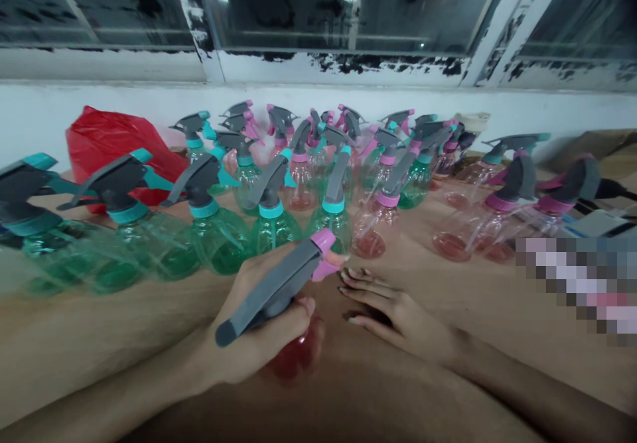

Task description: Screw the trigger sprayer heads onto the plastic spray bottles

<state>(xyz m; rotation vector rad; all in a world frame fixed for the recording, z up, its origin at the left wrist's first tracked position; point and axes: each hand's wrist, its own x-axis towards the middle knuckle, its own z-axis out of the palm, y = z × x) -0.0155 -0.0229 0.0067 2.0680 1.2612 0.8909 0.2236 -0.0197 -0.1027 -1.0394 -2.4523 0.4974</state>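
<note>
My left hand (269, 337) is wrapped round the neck of a spray bottle (298, 350) with a red-pink body and a grey and pink trigger head. Its pink nozzle points away from me, to the upper right, and a fingertip shows by the pink trigger. Beside it on the right, my right hand (393, 307) rests on the tabletop (358, 390), fingers spread, holding nothing. Just beyond my hands stand a green spray bottle (331, 227) with a turquoise collar and a pink one (373, 231) with a pink collar.
Green spray bottles (219, 237) line the left side, and pink ones (462, 231) stand at the right. Several more crowd behind them. A red plastic bag (114, 138) sits at the back left. Windows (348, 12) rise above the white wall. A pixelated patch covers the far right.
</note>
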